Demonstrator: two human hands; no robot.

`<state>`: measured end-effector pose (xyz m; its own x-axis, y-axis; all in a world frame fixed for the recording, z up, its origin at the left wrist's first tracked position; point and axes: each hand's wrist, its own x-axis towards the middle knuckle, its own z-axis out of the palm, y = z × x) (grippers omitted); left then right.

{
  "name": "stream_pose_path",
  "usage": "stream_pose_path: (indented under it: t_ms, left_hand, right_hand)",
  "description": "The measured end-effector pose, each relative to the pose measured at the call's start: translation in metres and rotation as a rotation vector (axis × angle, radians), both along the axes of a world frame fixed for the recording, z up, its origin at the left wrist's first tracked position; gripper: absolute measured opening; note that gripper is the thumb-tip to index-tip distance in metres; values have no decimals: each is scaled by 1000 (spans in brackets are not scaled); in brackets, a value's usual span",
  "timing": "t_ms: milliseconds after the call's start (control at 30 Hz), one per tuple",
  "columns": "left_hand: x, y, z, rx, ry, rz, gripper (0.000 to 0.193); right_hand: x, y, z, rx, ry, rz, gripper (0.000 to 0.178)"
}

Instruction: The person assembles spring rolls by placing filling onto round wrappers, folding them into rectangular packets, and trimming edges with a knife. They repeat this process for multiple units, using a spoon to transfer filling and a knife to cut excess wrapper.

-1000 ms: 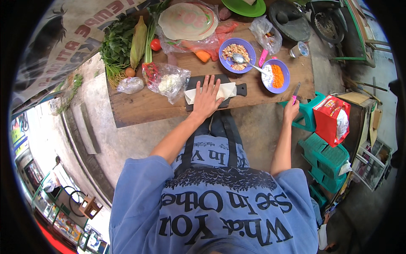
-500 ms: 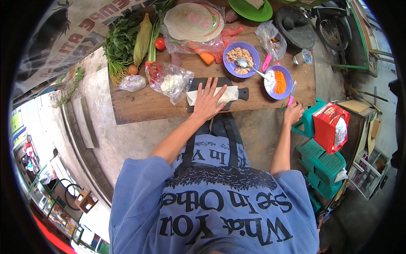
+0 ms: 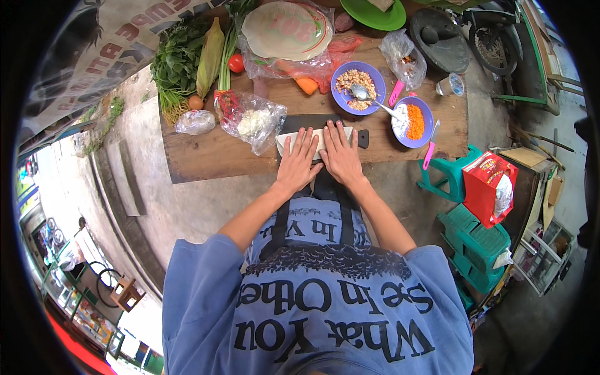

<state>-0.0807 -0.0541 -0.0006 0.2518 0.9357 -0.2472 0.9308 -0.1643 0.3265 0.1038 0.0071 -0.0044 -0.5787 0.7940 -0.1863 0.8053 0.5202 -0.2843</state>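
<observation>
Both palms lie flat, fingers stretched, over a pale folded wrapper sheet (image 3: 319, 141) on a black cutting board (image 3: 299, 122). My left hand (image 3: 297, 164) covers the sheet's left half. Close beside it, my right hand (image 3: 340, 156) covers the right half, near the board's handle. The hands hide most of the sheet and whatever it may contain. To the right stands a purple bowl (image 3: 430, 122) with grated orange vegetable and white powder. A pink-handled knife (image 3: 430, 151) lies at the table edge. Behind, another purple bowl (image 3: 379, 80) holds a chopped filling and a spoon (image 3: 359, 92).
Left on the wooden table (image 3: 212, 164) are leafy greens (image 3: 178, 69), a corn cob (image 3: 209, 62), a tomato (image 3: 235, 63) and a bag of white pieces (image 3: 253, 122). Round wrapper sheets (image 3: 284, 30) lie at the back. Green stools (image 3: 478, 237) and a red bag (image 3: 484, 187) stand right.
My right hand has left the knife by the table's right edge and moved left onto the wrapper sheet beside my left hand. My left hand has shifted slightly left.
</observation>
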Motion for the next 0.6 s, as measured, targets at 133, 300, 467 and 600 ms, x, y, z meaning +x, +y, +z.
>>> stream_pose_path:
  t_ms: [133,300,467,600]
  left_hand:
    - [0,-2,0,0,-3,9,91]
    - [-1,-7,4,5,57,-44,91]
    - [-5,-8,2,-3,66,-58,91]
    - [-7,-10,6,-44,60,-46,89]
  right_hand:
    - [9,-1,-5,-13,-37,36,69]
    - [5,-2,-3,39,62,44,67]
    - [-2,3,-9,30,-30,135,65]
    - [-1,5,-2,59,25,126,66]
